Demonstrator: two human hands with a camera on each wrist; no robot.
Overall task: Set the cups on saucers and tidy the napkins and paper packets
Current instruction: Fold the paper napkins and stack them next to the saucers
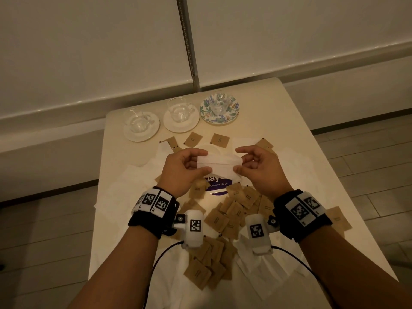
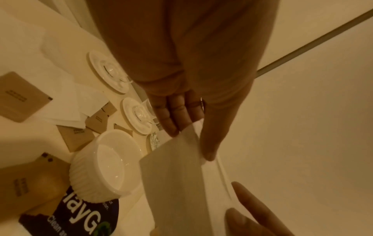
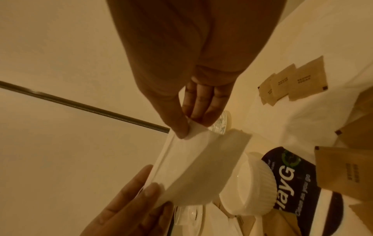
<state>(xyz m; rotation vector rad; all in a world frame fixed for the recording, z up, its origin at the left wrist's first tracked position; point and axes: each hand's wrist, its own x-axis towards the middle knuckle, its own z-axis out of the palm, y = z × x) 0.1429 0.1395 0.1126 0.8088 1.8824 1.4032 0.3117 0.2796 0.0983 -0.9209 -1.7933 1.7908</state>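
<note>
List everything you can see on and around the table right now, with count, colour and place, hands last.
Glass cups: three, clear, one on each saucer along the far edge.
Plain saucers: two, white, far left and far middle.
Floral saucer: one, white with blue-green flowers, far right of the row.
Ribbed bowl: one, white, centre, empty, under the held napkin.
Round sticker: one, dark purple with white lettering, table centre.
Paper packets: many, brown, scattered from centre to near edge.
Loose napkins: several, white, spread across the table.
Held napkin: one, white, folded, above the bowl.
Table: one, cream.
Left hand: pinches the napkin's left end.
Right hand: pinches its right end.
</note>
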